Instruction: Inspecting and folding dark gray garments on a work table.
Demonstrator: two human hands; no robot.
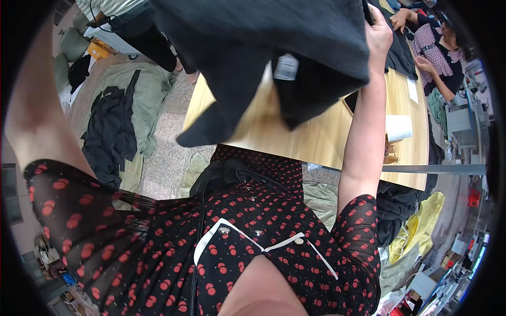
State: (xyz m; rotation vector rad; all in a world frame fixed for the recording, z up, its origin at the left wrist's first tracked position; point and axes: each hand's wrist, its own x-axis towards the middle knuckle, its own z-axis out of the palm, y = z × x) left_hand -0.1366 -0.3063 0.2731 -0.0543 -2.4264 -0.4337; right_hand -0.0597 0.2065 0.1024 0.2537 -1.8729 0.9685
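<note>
Right hand [379, 31] pinches the black fabric garment [274, 52] raised above the wooden table [327, 137]; left hand's grip cannot be told. Next: lower flat.

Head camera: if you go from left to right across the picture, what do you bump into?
Pile of dark clothes on the floor → black garment held up → right hand gripping its edge → white paper roll on the wooden table → another person seated at the far end.
</note>
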